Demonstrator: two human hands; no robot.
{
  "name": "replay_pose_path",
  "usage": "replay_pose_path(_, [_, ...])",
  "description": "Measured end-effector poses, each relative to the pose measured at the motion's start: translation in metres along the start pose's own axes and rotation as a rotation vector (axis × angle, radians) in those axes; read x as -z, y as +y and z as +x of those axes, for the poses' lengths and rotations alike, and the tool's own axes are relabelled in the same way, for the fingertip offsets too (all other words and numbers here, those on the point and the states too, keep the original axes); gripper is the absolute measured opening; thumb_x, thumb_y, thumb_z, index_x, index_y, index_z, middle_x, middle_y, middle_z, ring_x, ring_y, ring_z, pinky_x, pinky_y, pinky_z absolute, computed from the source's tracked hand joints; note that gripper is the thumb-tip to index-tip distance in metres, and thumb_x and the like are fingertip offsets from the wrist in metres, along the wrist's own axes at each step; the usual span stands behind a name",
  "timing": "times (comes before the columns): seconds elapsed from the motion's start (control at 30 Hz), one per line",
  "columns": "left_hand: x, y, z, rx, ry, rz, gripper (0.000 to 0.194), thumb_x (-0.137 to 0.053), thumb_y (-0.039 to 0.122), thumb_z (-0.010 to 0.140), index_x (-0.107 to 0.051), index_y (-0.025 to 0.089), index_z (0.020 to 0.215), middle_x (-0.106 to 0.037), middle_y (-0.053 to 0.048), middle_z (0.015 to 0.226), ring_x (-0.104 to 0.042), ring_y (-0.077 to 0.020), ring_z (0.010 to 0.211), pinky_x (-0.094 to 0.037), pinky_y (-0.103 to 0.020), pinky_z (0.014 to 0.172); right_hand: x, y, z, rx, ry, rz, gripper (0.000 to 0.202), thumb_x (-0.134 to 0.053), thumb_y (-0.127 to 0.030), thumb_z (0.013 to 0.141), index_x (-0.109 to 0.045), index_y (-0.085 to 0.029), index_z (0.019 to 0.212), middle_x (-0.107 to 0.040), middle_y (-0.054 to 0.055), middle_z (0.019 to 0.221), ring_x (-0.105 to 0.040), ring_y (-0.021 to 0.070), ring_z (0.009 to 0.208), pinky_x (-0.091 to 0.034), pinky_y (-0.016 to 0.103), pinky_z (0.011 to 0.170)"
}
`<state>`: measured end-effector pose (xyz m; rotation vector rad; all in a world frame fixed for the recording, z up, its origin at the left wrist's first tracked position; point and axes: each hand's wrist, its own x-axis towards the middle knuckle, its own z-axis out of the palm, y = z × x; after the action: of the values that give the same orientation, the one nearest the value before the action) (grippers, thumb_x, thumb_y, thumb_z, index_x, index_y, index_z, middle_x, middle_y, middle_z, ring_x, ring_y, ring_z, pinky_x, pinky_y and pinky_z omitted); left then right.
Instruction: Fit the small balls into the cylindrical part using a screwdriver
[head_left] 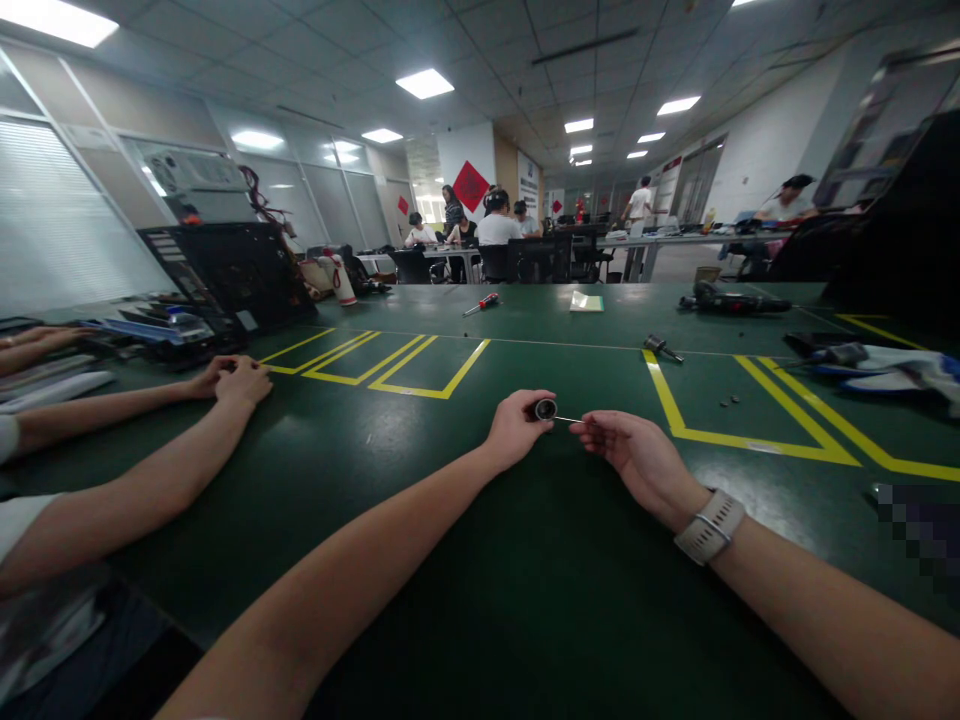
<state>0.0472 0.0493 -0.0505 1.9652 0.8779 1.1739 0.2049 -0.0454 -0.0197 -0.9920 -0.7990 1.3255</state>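
My left hand [519, 428] is closed around a small round metal part [545, 409], whose hollow end faces me. From the right, my right hand [626, 450] pinches a thin metal rod [568, 420]; the rod's far end reaches the round part, and whether it is inside cannot be made out. Both hands are just above the green table [480, 560]. On the table, beyond my right hand, lies a metal part with a shaft [662, 348] at a yellow tape outline. Several tiny dark pieces [730, 401] rest inside that outline.
A red screwdriver [482, 304], a pale notepad [586, 302] and a black power tool [731, 302] lie farther back. Cloth and tools [885, 365] are at the right. Another person's hands [241, 380] rest at the left, near black equipment [232, 275].
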Motion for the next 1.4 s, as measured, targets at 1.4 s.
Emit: replay_pose_path(1.4, [0.001, -0.006, 0.003, 0.050, 0.017, -0.058, 0.046, -0.068, 0.004, 0.058, -0.061, 0.015, 0.103, -0.063, -0.007, 0.098, -0.060, -0.0193, 0.092, -0.049, -0.035, 0.084, -0.005, 0.005, -0.004, 0.103, 0.131, -0.207, 0.011, -0.064, -0.027, 0.065, -0.065, -0.016, 0.066, -0.068, 0.005, 0.066, -0.057, 0.0165, 0.063, -0.041, 0.031, 0.061])
